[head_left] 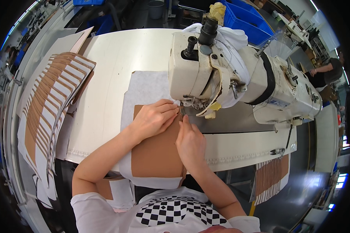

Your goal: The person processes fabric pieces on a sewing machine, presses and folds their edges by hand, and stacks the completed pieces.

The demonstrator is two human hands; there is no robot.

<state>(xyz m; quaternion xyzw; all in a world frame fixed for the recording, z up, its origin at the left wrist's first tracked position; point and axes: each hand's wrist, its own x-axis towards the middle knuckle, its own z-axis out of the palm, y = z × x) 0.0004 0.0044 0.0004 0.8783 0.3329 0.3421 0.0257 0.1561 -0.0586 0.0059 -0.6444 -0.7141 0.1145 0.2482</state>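
Note:
A brown fabric panel (155, 155) with a white backing sheet (142, 85) lies on the white sewing table (97, 97), under both hands. My left hand (153, 118) is at the panel's top right corner beside the needle area, its fingertips pinched on the edge there. My right hand (190, 141) grips the panel's right edge just below, with curled fingers and thumb. The white industrial sewing machine (186, 66) stands over that corner, and its presser foot is partly hidden by its guide parts and my fingers. A white cloth (235, 46) is draped on the machine.
Layered brown-and-white striped pieces (50, 101) lie at the left; more (270, 178) hang at the lower right. Behind the table are blue bins (249, 23), yellow material (217, 13) and a grey bucket (156, 9). Another person (330, 72) is at the far right.

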